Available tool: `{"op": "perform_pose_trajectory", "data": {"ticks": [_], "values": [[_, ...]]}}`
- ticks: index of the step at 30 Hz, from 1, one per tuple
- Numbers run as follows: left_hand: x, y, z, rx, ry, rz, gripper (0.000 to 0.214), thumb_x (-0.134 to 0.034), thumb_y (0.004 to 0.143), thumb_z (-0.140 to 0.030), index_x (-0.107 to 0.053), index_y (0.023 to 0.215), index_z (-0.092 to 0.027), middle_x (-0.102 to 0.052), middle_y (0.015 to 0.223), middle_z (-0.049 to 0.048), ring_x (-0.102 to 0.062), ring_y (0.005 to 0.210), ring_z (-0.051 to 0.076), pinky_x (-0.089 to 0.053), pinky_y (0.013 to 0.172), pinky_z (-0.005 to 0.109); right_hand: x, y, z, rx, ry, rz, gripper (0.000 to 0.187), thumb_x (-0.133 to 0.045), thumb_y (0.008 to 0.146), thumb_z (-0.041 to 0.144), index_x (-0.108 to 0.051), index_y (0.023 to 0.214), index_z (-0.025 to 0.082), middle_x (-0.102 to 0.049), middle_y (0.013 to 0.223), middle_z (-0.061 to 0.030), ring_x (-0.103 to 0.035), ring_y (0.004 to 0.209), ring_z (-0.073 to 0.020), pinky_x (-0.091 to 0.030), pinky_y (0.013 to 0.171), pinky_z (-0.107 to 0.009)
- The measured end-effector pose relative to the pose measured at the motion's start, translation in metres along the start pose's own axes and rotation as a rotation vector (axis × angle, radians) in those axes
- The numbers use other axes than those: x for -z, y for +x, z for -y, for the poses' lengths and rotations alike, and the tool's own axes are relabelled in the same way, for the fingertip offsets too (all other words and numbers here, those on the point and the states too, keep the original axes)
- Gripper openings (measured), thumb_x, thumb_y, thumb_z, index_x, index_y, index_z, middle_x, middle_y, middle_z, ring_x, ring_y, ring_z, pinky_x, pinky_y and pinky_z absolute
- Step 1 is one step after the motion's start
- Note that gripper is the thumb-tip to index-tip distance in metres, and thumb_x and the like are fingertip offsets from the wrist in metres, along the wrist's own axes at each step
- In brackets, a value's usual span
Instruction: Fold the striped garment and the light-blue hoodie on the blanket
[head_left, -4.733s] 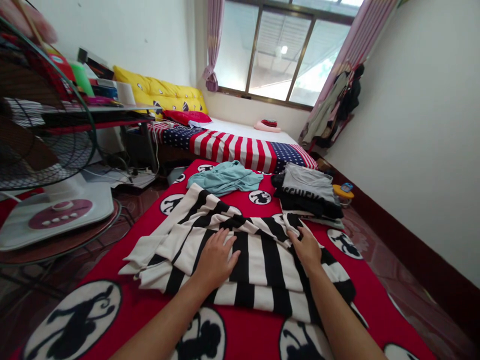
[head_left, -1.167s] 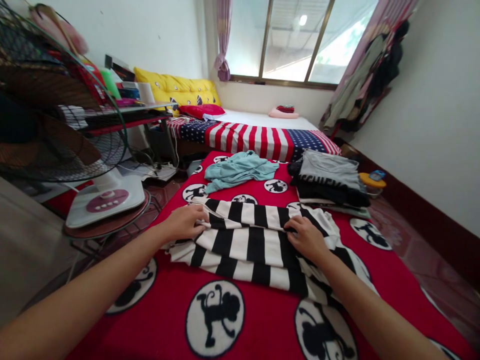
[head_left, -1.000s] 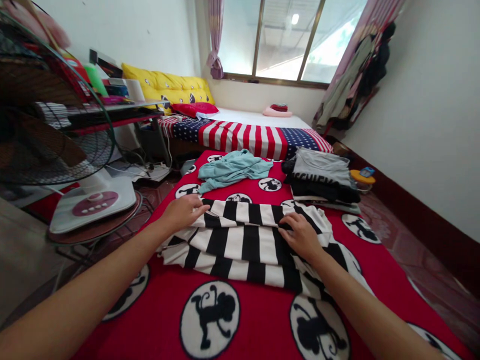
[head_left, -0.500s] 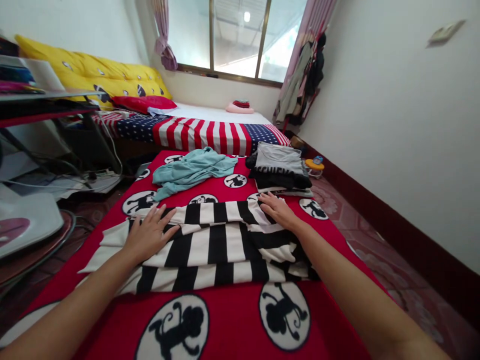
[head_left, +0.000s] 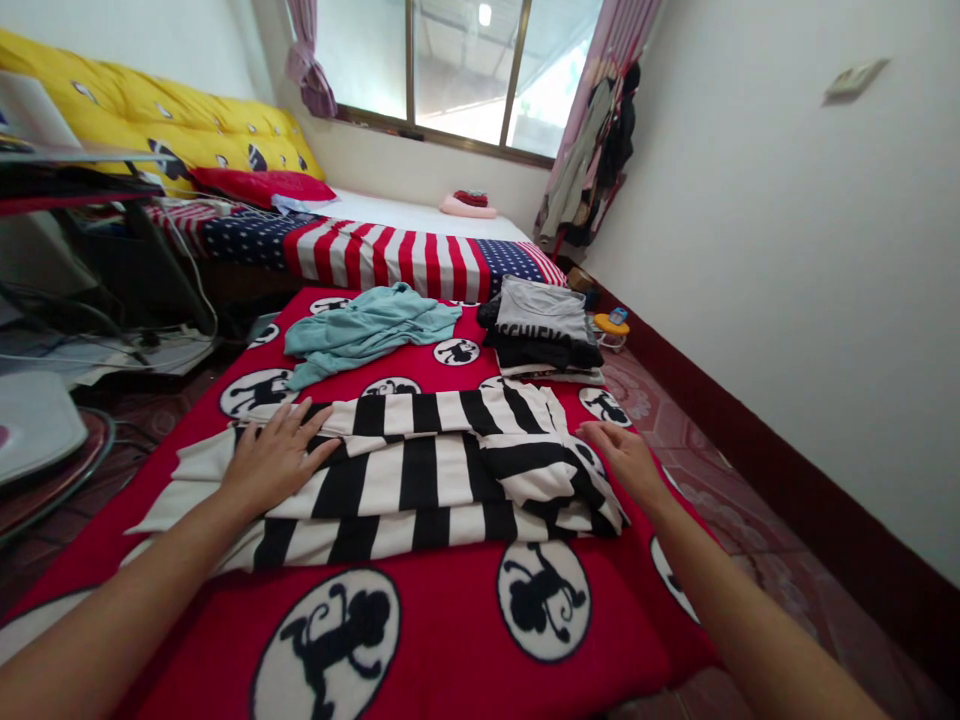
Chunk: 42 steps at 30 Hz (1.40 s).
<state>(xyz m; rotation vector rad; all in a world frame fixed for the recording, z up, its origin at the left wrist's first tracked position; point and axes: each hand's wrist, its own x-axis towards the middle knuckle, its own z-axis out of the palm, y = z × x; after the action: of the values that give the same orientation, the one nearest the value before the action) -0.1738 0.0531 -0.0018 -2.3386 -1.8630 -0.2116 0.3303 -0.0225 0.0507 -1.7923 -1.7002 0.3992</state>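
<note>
A black-and-white striped garment (head_left: 420, 470) lies partly folded on a red blanket (head_left: 450, 640) printed with monkey circles. My left hand (head_left: 274, 462) rests flat on the garment's left part, fingers spread. My right hand (head_left: 626, 460) lies at the garment's right edge, on the blanket beside the bunched striped cloth, fingers stretched out and holding nothing.
A crumpled teal shirt (head_left: 367, 325) lies beyond the striped garment. A stack of folded dark and grey clothes (head_left: 541, 335) sits at the blanket's far right. Behind are a flag-patterned bed (head_left: 390, 255), a fan base (head_left: 30, 430) on the left and the wall (head_left: 787, 250) on the right.
My right hand slid off the striped garment's top to its right edge, and the right side now lies bunched inward. The view swung right. My left hand stayed flat on the left part.
</note>
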Motion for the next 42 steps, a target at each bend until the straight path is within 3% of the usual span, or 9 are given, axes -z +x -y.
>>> {"op": "perform_pose_trajectory", "data": {"ticks": [6,8,12,16,23,31,37,40,42], "values": [[0.005,-0.002,-0.009,0.024,-0.006,-0.01,0.066,-0.027,0.092,-0.054,-0.039,0.148,-0.02,-0.036,0.153,0.0171,-0.029,0.141,0.04,-0.027,0.105,0.062,0.016,-0.083,-0.01,0.017,0.008,0.147,0.068,-0.075,0.066,0.045,-0.058,0.128,0.022,-0.058,0.136,-0.0117,-0.054,0.125,-0.0298,-0.042,0.106,-0.045],[0.007,-0.003,-0.011,0.032,0.002,-0.02,0.066,-0.028,0.092,-0.053,-0.041,0.147,-0.019,-0.037,0.152,0.0176,-0.03,0.141,0.04,-0.028,0.105,0.061,0.011,-0.091,-0.008,0.03,-0.023,0.104,0.054,-0.073,0.067,0.039,-0.063,0.117,0.021,-0.056,0.137,-0.0121,-0.052,0.127,-0.0299,-0.039,0.108,-0.046],[0.007,-0.007,-0.014,0.035,0.028,-0.048,0.063,-0.029,0.092,-0.05,-0.045,0.144,-0.018,-0.038,0.152,0.0164,-0.03,0.141,0.037,-0.028,0.106,0.057,0.018,-0.084,0.006,-0.018,0.025,-0.007,0.018,-0.063,0.075,0.036,-0.067,0.084,0.022,-0.069,0.116,-0.008,-0.063,0.107,-0.0276,-0.047,0.096,-0.041],[0.005,-0.01,-0.013,0.028,0.026,-0.071,0.061,-0.029,0.093,-0.048,-0.046,0.143,-0.018,-0.039,0.152,0.0157,-0.031,0.141,0.036,-0.029,0.107,0.055,0.054,-0.067,0.021,-0.233,0.323,-0.13,0.02,-0.066,0.07,0.041,-0.065,0.068,0.021,-0.068,0.07,-0.0021,-0.064,0.069,-0.0212,-0.051,0.064,-0.031],[0.003,-0.01,-0.012,0.034,-0.023,-0.107,0.06,-0.03,0.092,-0.048,-0.049,0.141,-0.018,-0.041,0.15,0.0161,-0.031,0.14,0.037,-0.029,0.106,0.056,0.094,-0.048,0.026,-0.448,0.902,-0.154,0.022,-0.064,0.064,0.032,-0.049,0.052,0.023,-0.058,0.054,-0.0015,-0.051,0.044,-0.0117,-0.046,0.047,-0.026],[0.004,-0.014,-0.008,-0.001,-0.111,-0.168,0.056,-0.031,0.092,-0.043,-0.055,0.134,-0.014,-0.046,0.146,0.0169,-0.037,0.137,0.036,-0.031,0.106,0.052,0.049,-0.064,0.027,-0.281,0.419,0.075,0.043,-0.081,0.06,0.039,-0.07,0.098,0.02,-0.072,0.104,-0.0121,-0.07,0.091,-0.0282,-0.058,0.075,-0.039],[0.004,-0.015,-0.008,-0.001,-0.135,-0.178,0.055,-0.033,0.092,-0.042,-0.057,0.132,-0.014,-0.049,0.144,0.016,-0.038,0.136,0.035,-0.032,0.106,0.051,0.058,-0.099,0.016,-0.083,0.114,0.496,0.057,-0.078,0.066,0.032,-0.066,0.122,0.029,-0.047,0.147,-0.0115,-0.04,0.138,-0.0335,-0.03,0.113,-0.052],[0.002,-0.015,-0.007,-0.006,-0.14,-0.188,0.056,-0.032,0.092,-0.043,-0.058,0.132,-0.014,-0.049,0.144,0.0163,-0.039,0.136,0.035,-0.032,0.107,0.051,0.057,-0.118,0.0,-0.094,0.024,0.527,0.074,-0.08,0.057,0.021,-0.062,0.128,0.033,-0.034,0.155,-0.0091,-0.031,0.142,-0.0334,-0.03,0.113,-0.049],[0.0,-0.014,-0.005,-0.009,-0.146,-0.189,0.056,-0.033,0.091,-0.043,-0.058,0.131,-0.013,-0.05,0.143,0.0164,-0.039,0.136,0.035,-0.032,0.107,0.051,0.051,-0.125,-0.009,-0.099,-0.002,0.461,0.061,-0.076,0.055,0.015,-0.071,0.114,0.031,-0.039,0.153,-0.0089,-0.036,0.139,-0.0338,-0.033,0.112,-0.048]]}}
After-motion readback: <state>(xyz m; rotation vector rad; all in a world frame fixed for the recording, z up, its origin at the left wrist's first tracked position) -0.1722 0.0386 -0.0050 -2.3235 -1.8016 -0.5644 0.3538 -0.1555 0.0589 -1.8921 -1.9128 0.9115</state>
